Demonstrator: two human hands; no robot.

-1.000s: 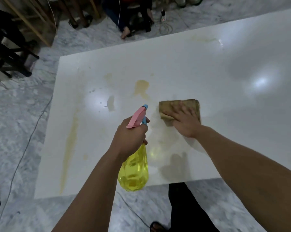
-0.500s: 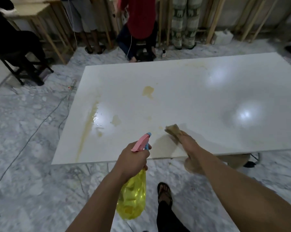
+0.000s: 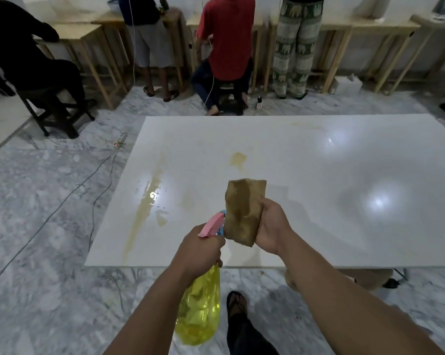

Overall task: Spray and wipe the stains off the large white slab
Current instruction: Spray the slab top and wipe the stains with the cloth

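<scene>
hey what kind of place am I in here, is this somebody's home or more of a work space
Probably a shared work room, not a home: a row of plain wooden tables lines the far wall with several people busy at them, and a large white slab stands on the marble floor.

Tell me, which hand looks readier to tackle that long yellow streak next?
Probably the left hand: it grips the spray bottle nearer the streak on the slab. The right hand holds the cloth lifted.
</scene>
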